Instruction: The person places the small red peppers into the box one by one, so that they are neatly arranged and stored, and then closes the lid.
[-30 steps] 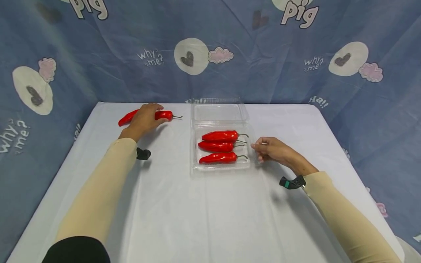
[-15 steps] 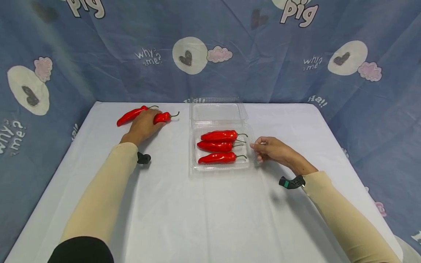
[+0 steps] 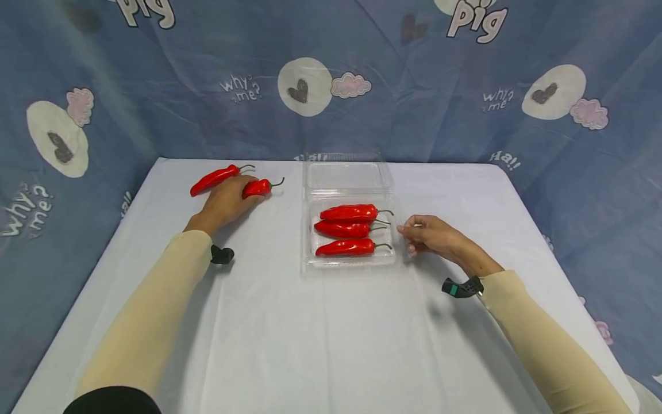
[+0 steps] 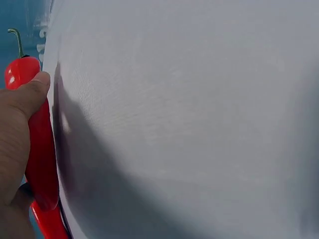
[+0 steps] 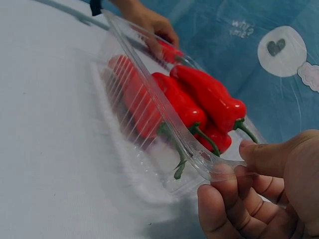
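My left hand (image 3: 230, 198) grips a red chili pepper (image 3: 257, 188) at the back left of the table, its green stem pointing right. The left wrist view shows the thumb lying across that pepper (image 4: 42, 154) near its stem end. Just behind the hand lies a second red pepper (image 3: 213, 179). Several red peppers (image 3: 345, 247) lie side by side in a clear plastic clamshell container (image 3: 345, 177), stems to the right, its lid folded back. My right hand (image 3: 431, 234) pinches the container's right rim between thumb and fingers, plainly seen in the right wrist view (image 5: 269, 184).
A white cloth (image 3: 269, 333) covers the table. Blue printed fabric (image 3: 414, 126) hangs along the back and both sides. Dark bands are on both wrists, one a wristband (image 3: 462, 287) on the right.
My left hand has pulled one pepper slightly forward, apart from the pepper behind it, whose stem now shows. The right hand stays on the container's rim.
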The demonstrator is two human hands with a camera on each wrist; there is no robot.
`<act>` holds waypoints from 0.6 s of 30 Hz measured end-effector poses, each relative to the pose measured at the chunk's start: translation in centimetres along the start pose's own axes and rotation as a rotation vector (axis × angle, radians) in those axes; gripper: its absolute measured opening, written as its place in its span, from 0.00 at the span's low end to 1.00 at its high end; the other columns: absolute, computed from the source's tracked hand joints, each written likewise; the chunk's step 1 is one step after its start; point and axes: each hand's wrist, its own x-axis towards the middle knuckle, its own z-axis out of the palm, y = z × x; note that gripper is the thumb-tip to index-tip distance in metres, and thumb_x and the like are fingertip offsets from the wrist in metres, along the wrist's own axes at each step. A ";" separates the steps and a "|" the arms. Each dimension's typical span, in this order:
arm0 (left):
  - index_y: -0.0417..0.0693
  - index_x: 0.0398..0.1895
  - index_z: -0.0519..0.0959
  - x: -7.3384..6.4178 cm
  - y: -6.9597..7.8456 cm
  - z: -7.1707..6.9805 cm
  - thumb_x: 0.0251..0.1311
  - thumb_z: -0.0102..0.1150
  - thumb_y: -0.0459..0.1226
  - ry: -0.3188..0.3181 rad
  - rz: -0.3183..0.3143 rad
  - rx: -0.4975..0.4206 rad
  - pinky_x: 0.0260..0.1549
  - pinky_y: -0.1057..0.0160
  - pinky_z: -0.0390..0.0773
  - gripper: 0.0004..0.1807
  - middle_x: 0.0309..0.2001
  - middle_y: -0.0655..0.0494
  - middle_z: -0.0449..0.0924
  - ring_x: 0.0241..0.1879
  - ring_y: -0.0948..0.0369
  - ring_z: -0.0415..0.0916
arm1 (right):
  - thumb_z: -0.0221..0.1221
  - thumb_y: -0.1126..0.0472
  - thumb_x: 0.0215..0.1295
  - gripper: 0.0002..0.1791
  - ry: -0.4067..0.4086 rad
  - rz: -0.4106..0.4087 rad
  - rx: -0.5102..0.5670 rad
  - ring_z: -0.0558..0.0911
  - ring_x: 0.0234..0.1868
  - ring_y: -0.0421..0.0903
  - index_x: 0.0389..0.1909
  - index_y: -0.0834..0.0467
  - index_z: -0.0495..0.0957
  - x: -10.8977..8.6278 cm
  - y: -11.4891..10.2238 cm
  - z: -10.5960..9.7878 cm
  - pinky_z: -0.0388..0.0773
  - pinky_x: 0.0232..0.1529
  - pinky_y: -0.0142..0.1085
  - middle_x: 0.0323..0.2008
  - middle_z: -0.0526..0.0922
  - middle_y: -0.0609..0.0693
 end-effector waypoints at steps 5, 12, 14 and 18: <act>0.48 0.72 0.68 -0.8 0.4 0.1 0.61 0.70 0.45 0.012 0.066 0.009 0.62 0.37 0.70 0.38 0.65 0.43 0.71 0.62 0.44 0.65 | 0.56 0.56 0.76 0.14 0.002 0.001 -0.007 0.77 0.25 0.45 0.41 0.64 0.68 0.0 0.2 -0.1 0.79 0.35 0.39 0.25 0.73 0.50; 0.50 0.71 0.69 -2.2 1.0 0.2 0.62 0.70 0.43 0.012 0.083 -0.007 0.61 0.39 0.71 0.35 0.64 0.44 0.72 0.62 0.45 0.66 | 0.57 0.55 0.76 0.15 -0.004 0.000 -0.015 0.77 0.25 0.45 0.41 0.64 0.67 0.0 0.2 -0.1 0.79 0.36 0.40 0.24 0.73 0.51; 0.51 0.71 0.69 -2.6 1.1 0.3 0.62 0.69 0.43 0.015 0.097 -0.011 0.62 0.40 0.71 0.34 0.64 0.45 0.72 0.62 0.45 0.67 | 0.57 0.55 0.75 0.15 -0.005 -0.001 -0.016 0.77 0.25 0.45 0.41 0.64 0.67 0.0 0.2 -0.1 0.79 0.36 0.40 0.24 0.73 0.51; 0.51 0.70 0.70 -3.2 1.1 0.3 0.63 0.68 0.42 0.038 0.131 -0.019 0.63 0.41 0.70 0.32 0.65 0.46 0.72 0.63 0.47 0.67 | 0.57 0.54 0.75 0.16 -0.003 -0.003 -0.016 0.77 0.25 0.45 0.41 0.64 0.67 0.0 0.2 -0.1 0.79 0.35 0.40 0.25 0.73 0.51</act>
